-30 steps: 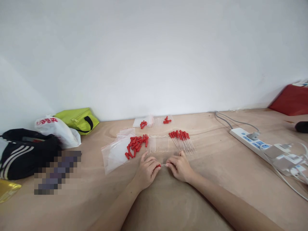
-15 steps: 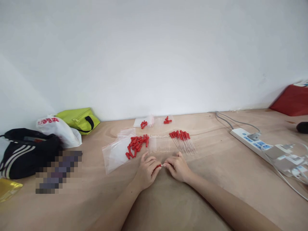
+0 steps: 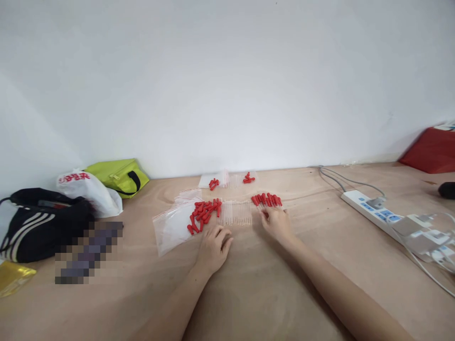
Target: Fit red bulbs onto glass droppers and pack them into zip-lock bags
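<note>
My left hand rests on the table with loosely bent fingers, thumb apart from them, and nothing visible in it. Just beyond it lies a loose pile of red rubber bulbs. My right hand is at the row of glass droppers with red bulbs, fingertips pinched on a dropper at the row's left side. The hand hides most of the droppers' glass tubes. Between the bulb pile and the droppers, bare glass tubes lie side by side.
Clear zip bags lie left of the bulbs. Further back are a bag with tubes and small groups of red bulbs. A power strip with cords stands right; a black bag and a green bag stand left.
My hands have parted from a red bulb and tube held between them. The right hand moved forward and right to the dropper row; the left stays near its place, its fingers loosened.
</note>
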`<state>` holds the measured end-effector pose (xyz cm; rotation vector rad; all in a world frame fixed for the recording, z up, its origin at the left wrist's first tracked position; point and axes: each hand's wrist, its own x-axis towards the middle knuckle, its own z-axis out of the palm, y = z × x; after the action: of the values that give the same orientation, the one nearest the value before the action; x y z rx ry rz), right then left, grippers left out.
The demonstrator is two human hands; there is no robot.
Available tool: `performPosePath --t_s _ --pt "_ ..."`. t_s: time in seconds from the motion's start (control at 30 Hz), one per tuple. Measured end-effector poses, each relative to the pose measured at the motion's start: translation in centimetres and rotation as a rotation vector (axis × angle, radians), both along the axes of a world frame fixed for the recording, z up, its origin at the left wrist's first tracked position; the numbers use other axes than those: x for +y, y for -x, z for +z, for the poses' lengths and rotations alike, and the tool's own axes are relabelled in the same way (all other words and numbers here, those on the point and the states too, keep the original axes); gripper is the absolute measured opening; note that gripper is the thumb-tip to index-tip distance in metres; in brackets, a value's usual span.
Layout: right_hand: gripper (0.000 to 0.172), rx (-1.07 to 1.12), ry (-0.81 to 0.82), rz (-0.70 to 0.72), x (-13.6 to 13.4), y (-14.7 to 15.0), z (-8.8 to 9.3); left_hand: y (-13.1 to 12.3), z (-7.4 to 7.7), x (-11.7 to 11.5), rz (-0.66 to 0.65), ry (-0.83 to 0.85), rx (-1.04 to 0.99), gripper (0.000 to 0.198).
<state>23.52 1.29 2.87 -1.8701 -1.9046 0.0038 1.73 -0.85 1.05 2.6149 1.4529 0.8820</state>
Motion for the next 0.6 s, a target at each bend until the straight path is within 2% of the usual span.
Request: performPosePath --t_s 0.1,0.23,0.4,0.6 --pt "0.027 0.002 0.069 -0.161 1.7 -0.1 0.0 -0.1 -0.1 0.0 -0.016 0.041 0.021 0.006" --pt "0.029 -0.018 0.081 -0.221 3.0 0.2 -0.6 -0.1 0.0 -0.1 -0.012 0.064 0.025 0.006" --pt "0.024 -0.03 0.071 -0.245 3.3 0.2 -1.2 -0.1 0.0 -0.1 -0.011 0.074 0.038 0.009" --pt "0.026 -0.023 0.043 -0.175 2.9 1.3 -0.8 -0.2 0.1 -0.1 -0.005 0.081 0.048 0.01"
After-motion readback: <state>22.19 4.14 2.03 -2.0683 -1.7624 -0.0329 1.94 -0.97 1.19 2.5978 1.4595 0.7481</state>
